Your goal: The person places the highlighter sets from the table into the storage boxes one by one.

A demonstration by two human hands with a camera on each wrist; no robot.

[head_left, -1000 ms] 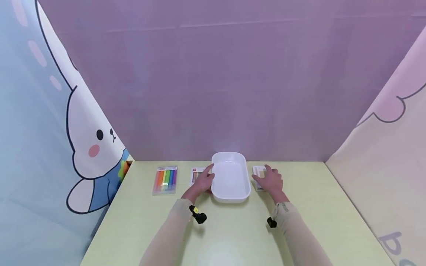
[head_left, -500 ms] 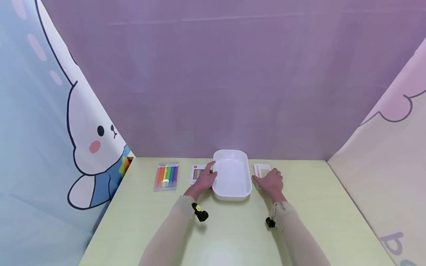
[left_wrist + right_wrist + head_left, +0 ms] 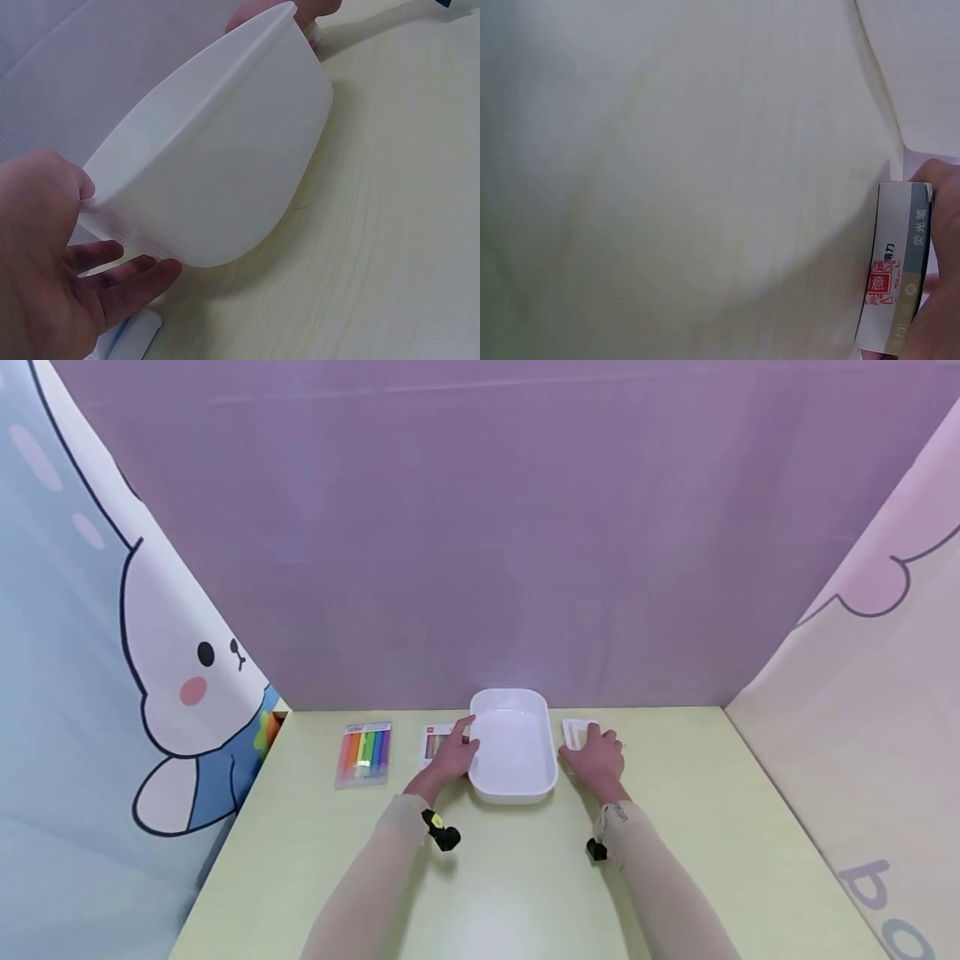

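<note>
A white plastic tray [image 3: 512, 792] with rounded corners stands at the back middle of the table. My left hand [image 3: 452, 756] holds its left rim; in the left wrist view the thumb lies over the edge of the tray [image 3: 232, 157] and the fingers spread under it along the outer wall. To the right of the tray, my right hand [image 3: 596, 765] grips a small white box [image 3: 573, 732], partly hidden by the hand. Seen from the right wrist, the highlighter box [image 3: 889, 270] has a grey-and-tan edge and a red stamp print, with fingers at both its ends.
A clear pack of rainbow-coloured markers [image 3: 363, 755] lies at the left. Between it and the tray is a white packet [image 3: 432, 742], partly behind my left hand. A purple cloth [image 3: 480, 543] hangs along the table's back edge, with printed cloths at both sides.
My right hand's fingers have shifted on the box and now cover more of it. The left hand stays on the tray's rim. The head view has shifted slightly.
</note>
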